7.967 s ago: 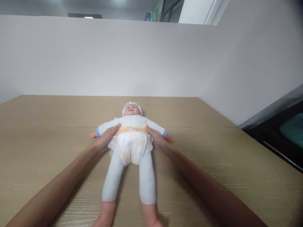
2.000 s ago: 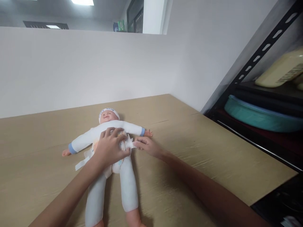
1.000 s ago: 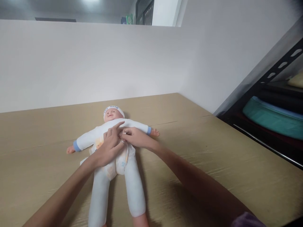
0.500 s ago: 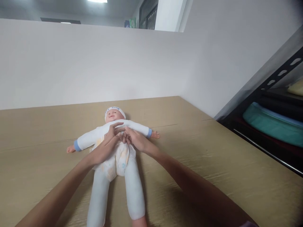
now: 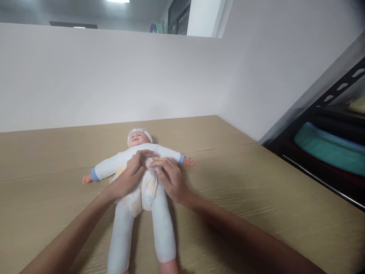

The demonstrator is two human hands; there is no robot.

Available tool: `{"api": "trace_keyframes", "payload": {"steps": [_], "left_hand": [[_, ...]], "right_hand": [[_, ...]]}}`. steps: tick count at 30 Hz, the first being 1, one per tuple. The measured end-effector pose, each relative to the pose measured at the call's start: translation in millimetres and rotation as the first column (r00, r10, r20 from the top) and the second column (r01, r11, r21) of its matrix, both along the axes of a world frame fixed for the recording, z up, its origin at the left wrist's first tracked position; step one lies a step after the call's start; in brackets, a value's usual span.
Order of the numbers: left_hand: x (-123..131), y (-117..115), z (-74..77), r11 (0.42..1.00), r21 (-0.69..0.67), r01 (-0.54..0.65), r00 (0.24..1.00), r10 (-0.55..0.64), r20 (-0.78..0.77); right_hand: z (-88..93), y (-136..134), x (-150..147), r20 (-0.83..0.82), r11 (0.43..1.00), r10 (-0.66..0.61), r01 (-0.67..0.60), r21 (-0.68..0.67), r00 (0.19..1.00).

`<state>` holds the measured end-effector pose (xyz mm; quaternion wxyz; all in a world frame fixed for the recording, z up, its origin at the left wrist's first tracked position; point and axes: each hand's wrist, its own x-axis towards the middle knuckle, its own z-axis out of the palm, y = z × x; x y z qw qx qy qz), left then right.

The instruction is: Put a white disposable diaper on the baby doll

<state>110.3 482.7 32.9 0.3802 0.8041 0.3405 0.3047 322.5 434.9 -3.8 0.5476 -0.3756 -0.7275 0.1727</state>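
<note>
Two hands at the front of a diapered doll (image 5: pixel 164 228)

A smooth, pale wall (image 5: pixel 114 76) rises behind the broad tabletop (image 5: pixel 256 182), wood-grained and finely streaked, with a thin seam across it. At the right, a black rack (image 5: pixel 350 79) with slotted metal bears a rounded teal object (image 5: pixel 325 146). On the tabletop the doll lies face up, limbs spread, in soft white fabric with blue cuffs (image 5: pixel 95 174). Around its hips sits a puffy diaper (image 5: pixel 148 186), pale orange and blue print, puckered in front. The right hand (image 5: pixel 172 180), thumb and fingers apart, and the left hand (image 5: pixel 134 171), loosely curved and unclenched, both touch its front. Dark lettering on the white cap (image 5: pixel 146 134) seems to include "baby".
</note>
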Motion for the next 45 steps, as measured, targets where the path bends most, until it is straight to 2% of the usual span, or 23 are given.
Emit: {"api": "trace_keyframes", "payload": {"steps": [2,4,7,9,12,14,16,19,22,24,27,31,34,36,38,40,42,45], "left_hand": [[-2.0,1.4,-1.2,0.999,-0.032,0.038,0.998,-0.036,0.046],[-4.7,3.9,-2.2,0.992,-0.093,0.082,0.993,-0.073,0.098],[-9.4,8.4,-1.8,0.965,-0.225,0.132,0.980,-0.092,0.177],[-13.2,10.0,-0.1,0.961,-0.250,0.118,0.972,-0.060,0.227],[-24.3,5.7,0.9,0.992,-0.126,-0.015,0.954,0.052,0.295],[-37.8,-3.2,-3.6,0.990,-0.023,-0.139,0.945,0.140,0.295],[-55.5,-16.3,-14.2,0.962,0.051,-0.267,0.941,0.249,0.227],[-82.2,-36.8,-38.1,0.890,0.124,-0.439,0.898,0.429,0.098],[-98.2,-49.0,-58.8,0.853,0.144,-0.502,0.862,0.507,0.006],[-101.4,-50.9,-65.7,0.846,0.177,-0.503,0.855,0.517,-0.042],[-101.7,-49.2,-68.2,0.809,0.291,-0.511,0.822,0.559,-0.109],[-107.0,-49.5,-69.9,0.739,0.463,-0.489,0.717,0.643,-0.269],[-112.2,-52.4,-70.6,0.727,0.474,-0.497,0.625,0.679,-0.386],[-114.0,-53.4,-69.0,0.729,0.465,-0.502,0.590,0.682,-0.432],[-114.6,-52.8,-66.5,0.741,0.453,-0.496,0.589,0.670,-0.451],[-115.3,-50.4,-64.3,0.760,0.417,-0.499,0.625,0.649,-0.434],[-116.5,-46.6,-63.7,0.782,0.317,-0.536,0.703,0.622,-0.344],[-118.4,-40.4,-65.6,0.811,0.119,-0.573,0.793,0.585,-0.169]], "right_hand": [[-1.4,-3.5,0.7,0.101,0.989,0.070,-0.082,0.120,0.992],[-3.0,-2.5,1.9,0.171,0.978,0.107,-0.135,0.160,0.979],[-6.2,2.4,5.2,0.252,0.970,0.095,-0.147,0.195,0.963],[-7.6,4.8,7.8,0.284,0.966,0.078,-0.143,0.213,0.956],[-7.5,5.6,10.5,0.311,0.967,0.068,-0.139,0.213,0.948],[-7.0,5.4,11.3,0.329,0.968,0.063,-0.138,0.209,0.942],[-7.0,5.5,11.3,0.343,0.968,0.057,-0.135,0.209,0.938],[-8.4,6.7,11.0,0.330,0.965,0.052,-0.133,0.228,0.943],[-9.8,7.7,12.8,0.316,0.962,0.061,-0.141,0.235,0.947],[-8.4,7.6,15.4,0.337,0.962,0.060,-0.144,0.230,0.940],[1.6,5.0,16.5,0.386,0.958,0.030,-0.136,0.251,0.922],[32.1,-3.2,-1.6,0.460,0.943,0.091,-0.225,0.246,0.883],[57.8,-5.9,-29.0,0.586,0.908,0.202,-0.375,0.188,0.785],[69.2,-1.2,-47.1,0.685,0.880,0.242,-0.453,0.143,0.687],[73.7,8.6,-61.2,0.771,0.869,0.263,-0.490,0.072,0.580],[72.4,19.9,-70.5,0.816,0.879,0.287,-0.476,-0.018,0.501],[67.9,28.8,-76.2,0.828,0.894,0.309,-0.439,-0.085,0.469],[60.2,33.5,-80.6,0.830,0.913,0.291,-0.399,-0.091,0.477]]}}
